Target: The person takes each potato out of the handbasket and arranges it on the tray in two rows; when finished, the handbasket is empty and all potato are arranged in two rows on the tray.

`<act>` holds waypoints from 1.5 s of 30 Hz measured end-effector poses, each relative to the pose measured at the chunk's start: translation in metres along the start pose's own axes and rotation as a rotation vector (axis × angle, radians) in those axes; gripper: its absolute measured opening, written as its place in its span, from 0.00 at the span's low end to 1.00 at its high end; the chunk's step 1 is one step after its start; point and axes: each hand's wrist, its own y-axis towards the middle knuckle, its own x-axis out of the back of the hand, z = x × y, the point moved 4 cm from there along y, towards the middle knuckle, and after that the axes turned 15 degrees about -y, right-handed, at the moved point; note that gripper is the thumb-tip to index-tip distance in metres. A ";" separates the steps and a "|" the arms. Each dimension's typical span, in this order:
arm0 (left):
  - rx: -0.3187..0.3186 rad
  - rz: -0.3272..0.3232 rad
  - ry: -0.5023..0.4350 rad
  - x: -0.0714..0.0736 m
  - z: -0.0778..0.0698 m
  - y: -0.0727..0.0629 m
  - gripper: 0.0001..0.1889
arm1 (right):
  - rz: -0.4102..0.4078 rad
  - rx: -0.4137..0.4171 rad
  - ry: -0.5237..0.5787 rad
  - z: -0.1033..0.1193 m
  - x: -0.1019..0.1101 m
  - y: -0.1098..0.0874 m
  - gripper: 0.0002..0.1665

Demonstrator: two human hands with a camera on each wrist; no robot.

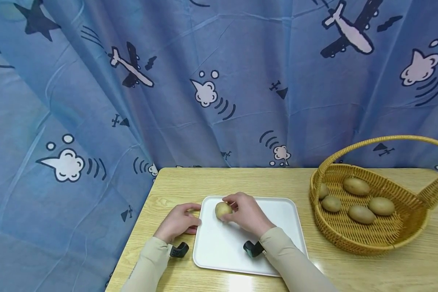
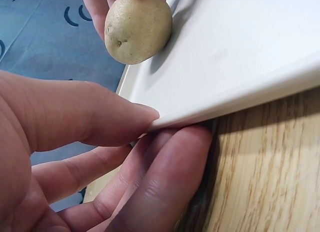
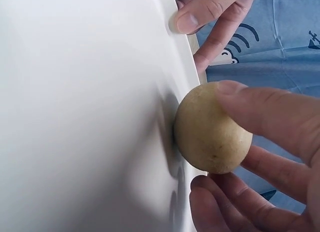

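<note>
My right hand (image 1: 245, 213) holds a round, tan potato (image 1: 224, 211) between thumb and fingers, low over the far left part of a white tray (image 1: 226, 247). In the right wrist view the potato (image 3: 212, 129) appears right at the tray's surface, its shadow beside it. At the tray's left edge, my left hand (image 1: 179, 222) pinches the rim, thumb (image 2: 125, 115) on top and fingers beneath, as the left wrist view shows.
To the right of the tray stands a wicker basket (image 1: 321, 227) with a tall arched handle, holding several potatoes (image 1: 361, 214). Both sit on a light wooden table (image 1: 190, 182). A blue patterned curtain (image 1: 211, 134) hangs behind and to the left.
</note>
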 end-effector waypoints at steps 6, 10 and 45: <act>0.007 0.023 -0.003 -0.005 -0.001 0.003 0.29 | -0.013 -0.025 -0.013 -0.006 0.010 -0.006 0.31; 0.016 0.030 -0.002 -0.006 -0.001 0.001 0.30 | -0.027 -0.038 -0.004 -0.009 0.022 -0.019 0.29; 0.028 -0.029 0.014 -0.004 0.003 -0.003 0.31 | -0.149 -0.166 -0.335 -0.189 0.253 -0.120 0.38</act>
